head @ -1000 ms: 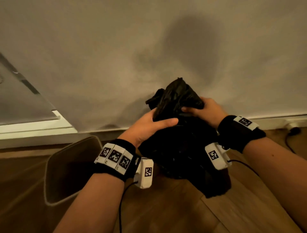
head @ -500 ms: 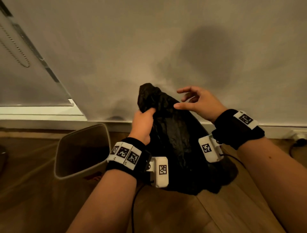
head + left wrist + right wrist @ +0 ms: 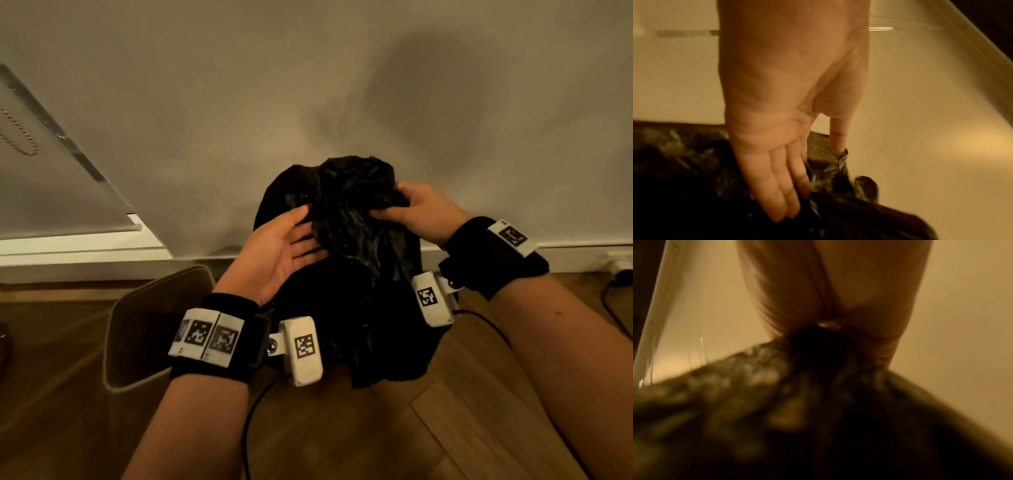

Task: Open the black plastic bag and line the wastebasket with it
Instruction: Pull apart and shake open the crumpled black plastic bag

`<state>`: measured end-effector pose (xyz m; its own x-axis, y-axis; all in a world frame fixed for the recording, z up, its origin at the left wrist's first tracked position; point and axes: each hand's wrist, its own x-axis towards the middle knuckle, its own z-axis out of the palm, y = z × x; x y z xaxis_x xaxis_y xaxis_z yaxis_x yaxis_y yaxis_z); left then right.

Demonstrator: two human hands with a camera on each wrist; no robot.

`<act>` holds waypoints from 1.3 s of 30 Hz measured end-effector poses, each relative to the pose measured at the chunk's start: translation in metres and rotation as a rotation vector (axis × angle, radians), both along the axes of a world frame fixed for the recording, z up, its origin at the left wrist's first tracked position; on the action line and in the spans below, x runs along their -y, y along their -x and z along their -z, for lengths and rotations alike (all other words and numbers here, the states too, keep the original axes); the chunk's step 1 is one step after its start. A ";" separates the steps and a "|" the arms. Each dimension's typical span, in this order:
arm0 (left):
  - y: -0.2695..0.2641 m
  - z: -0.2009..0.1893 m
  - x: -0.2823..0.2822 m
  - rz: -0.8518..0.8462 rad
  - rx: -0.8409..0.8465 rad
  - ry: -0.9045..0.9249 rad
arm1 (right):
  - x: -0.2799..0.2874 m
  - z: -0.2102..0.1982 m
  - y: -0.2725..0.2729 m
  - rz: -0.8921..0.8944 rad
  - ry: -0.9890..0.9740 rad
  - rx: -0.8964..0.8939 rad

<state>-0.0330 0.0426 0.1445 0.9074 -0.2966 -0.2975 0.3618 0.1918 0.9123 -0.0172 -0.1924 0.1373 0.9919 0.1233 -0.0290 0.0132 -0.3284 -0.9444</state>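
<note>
Black, crinkled plastic fills the middle of the head view: the black plastic bag is held up in front of the person, above the brown wooden floor and just right of the wastebasket. Its top is bunched and its lower part hangs loose between the two forearms.

The left hand lies palm-up against the bag's left side. Its fingers are nearly straight and close together, their tips pushed into a fold of the plastic, with the thumb apart and its tip touching the bag's edge. The right hand grips the bunched top of the bag from the right, thumb below and fingers curled over the plastic; the right wrist view is blurred but shows the plastic gathered in that grasp.

The beige, open-topped rectangular wastebasket stands on the floor at lower left, beside the left wrist, with no liner visible on its rim. Behind everything rises a plain pale wall with a white skirting board along its foot. Both wrists wear black bands carrying white marker blocks.
</note>
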 end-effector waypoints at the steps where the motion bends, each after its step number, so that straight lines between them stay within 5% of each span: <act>1: -0.002 -0.001 -0.003 -0.013 0.035 -0.027 | 0.004 -0.001 0.002 0.019 -0.026 -0.003; 7: -0.002 0.007 0.030 0.018 0.104 -0.097 | 0.002 0.010 0.002 -0.074 0.036 -0.077; 14: -0.027 0.030 0.001 -0.188 0.112 -0.285 | 0.042 0.013 -0.004 0.179 -0.137 -0.022; 19: -0.028 0.032 -0.009 -0.183 0.110 -0.285 | 0.055 0.016 -0.011 0.236 -0.210 -0.010; 25: -0.023 0.008 -0.006 -0.261 0.535 -0.770 | 0.054 0.008 -0.014 0.184 -0.186 0.073; 28: -0.023 0.003 -0.012 -0.328 0.471 -0.574 | 0.062 0.002 -0.011 0.187 -0.231 0.107; 31: -0.014 -0.001 0.011 -0.187 0.313 -0.300 | 0.049 -0.003 -0.004 -0.030 -0.263 0.029; 35: 0.003 -0.006 0.052 0.062 0.256 -0.167 | 0.013 -0.002 0.001 -0.260 -0.153 -0.014; 39: 0.008 -0.007 0.049 0.239 0.298 -0.238 | 0.002 -0.003 0.003 -0.173 0.121 0.101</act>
<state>-0.0411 -0.0064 0.1511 0.8780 -0.4638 -0.1185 0.0849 -0.0927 0.9921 -0.0201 -0.1945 0.1408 0.9550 0.2934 0.0440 0.1713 -0.4241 -0.8892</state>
